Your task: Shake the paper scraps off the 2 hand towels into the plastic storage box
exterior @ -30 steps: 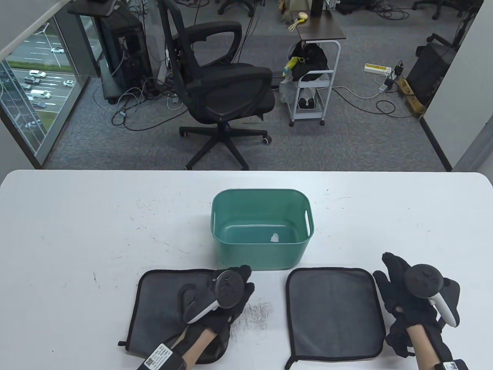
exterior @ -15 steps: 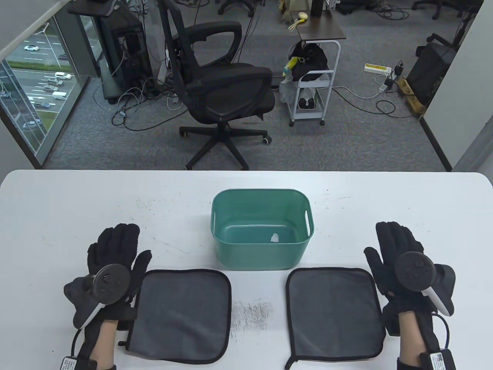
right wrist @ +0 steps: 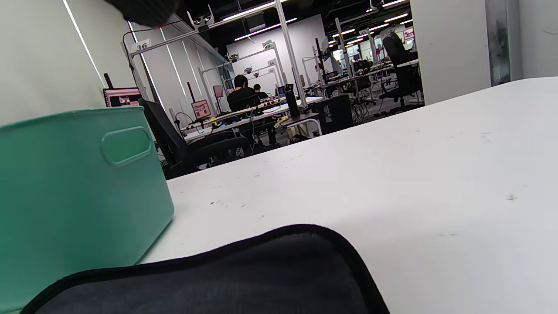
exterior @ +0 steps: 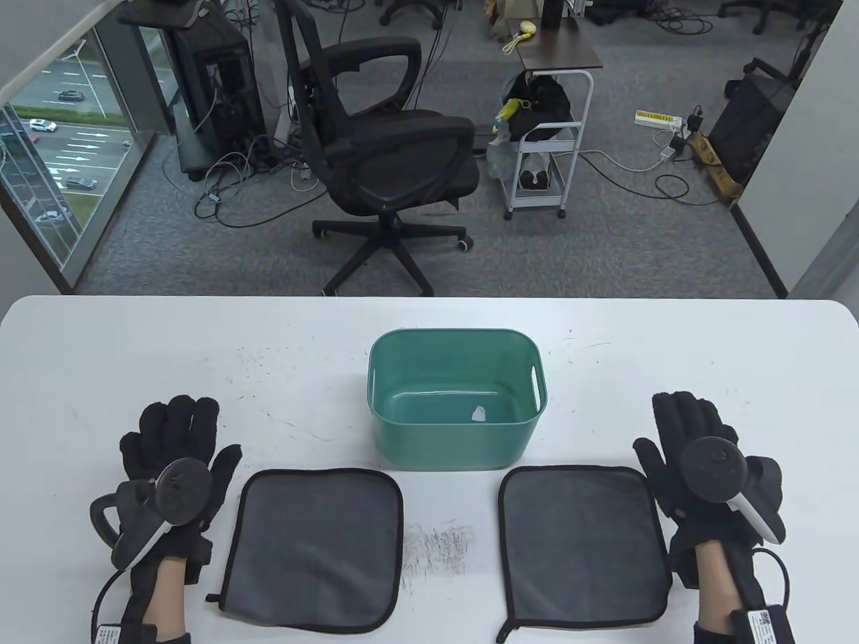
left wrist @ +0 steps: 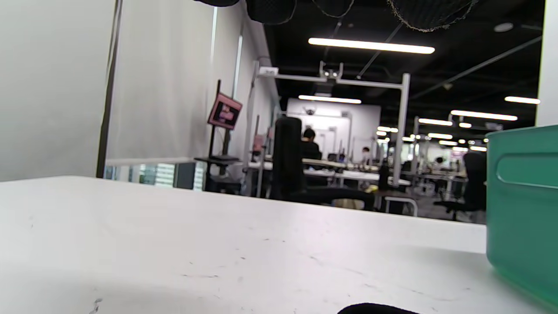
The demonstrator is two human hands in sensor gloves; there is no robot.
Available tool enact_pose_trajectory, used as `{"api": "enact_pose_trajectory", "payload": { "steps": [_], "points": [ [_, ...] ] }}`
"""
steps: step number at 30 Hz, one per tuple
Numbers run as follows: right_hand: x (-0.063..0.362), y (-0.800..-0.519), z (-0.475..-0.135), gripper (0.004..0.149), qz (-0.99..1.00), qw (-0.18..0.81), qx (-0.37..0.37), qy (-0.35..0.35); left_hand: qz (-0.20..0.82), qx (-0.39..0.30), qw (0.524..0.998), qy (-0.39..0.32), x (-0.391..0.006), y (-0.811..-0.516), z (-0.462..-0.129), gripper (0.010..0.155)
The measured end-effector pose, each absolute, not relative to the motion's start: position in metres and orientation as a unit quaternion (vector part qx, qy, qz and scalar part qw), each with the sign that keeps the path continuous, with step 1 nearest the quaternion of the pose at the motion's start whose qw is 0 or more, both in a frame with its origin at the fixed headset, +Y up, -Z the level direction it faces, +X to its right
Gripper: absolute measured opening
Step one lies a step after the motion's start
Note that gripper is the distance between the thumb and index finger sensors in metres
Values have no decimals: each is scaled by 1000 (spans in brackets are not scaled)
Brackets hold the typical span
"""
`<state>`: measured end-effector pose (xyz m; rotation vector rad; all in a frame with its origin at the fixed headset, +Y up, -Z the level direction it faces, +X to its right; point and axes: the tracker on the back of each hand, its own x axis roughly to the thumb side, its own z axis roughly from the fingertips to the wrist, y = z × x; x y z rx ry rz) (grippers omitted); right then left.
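Two dark grey hand towels with black edging lie flat on the white table, the left towel (exterior: pixel 315 547) and the right towel (exterior: pixel 582 542). Behind them stands the green plastic storage box (exterior: pixel 456 349) with a white paper scrap (exterior: pixel 479 414) on its bottom. My left hand (exterior: pixel 171 443) rests flat on the table left of the left towel, fingers straight, holding nothing. My right hand (exterior: pixel 688 433) lies flat just right of the right towel, also holding nothing. The right wrist view shows a towel corner (right wrist: pixel 244 279) and the box wall (right wrist: pixel 78 192).
A patch of dark scuff marks (exterior: pixel 436 547) lies on the table (exterior: pixel 134 349) between the towels. Beyond the far table edge stand an office chair (exterior: pixel 386 161) and a small white cart (exterior: pixel 543 141) on the carpet.
My left hand lifted off the left towel and swung out to the table on its left, then drew back a little. My right hand slid slightly forward beside the right towel.
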<state>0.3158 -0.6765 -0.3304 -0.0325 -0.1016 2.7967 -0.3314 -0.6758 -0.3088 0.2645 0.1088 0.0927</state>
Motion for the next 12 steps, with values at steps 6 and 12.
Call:
{"api": "enact_pose_trajectory", "payload": {
  "steps": [6, 12],
  "points": [
    [312, -678, -331, 70, 986, 166, -5, -33, 44, 128, 989, 54, -330, -676, -309, 75],
    [311, -677, -331, 70, 986, 165, -4, -30, 45, 125, 990, 50, -328, -675, -310, 75]
  ]
}}
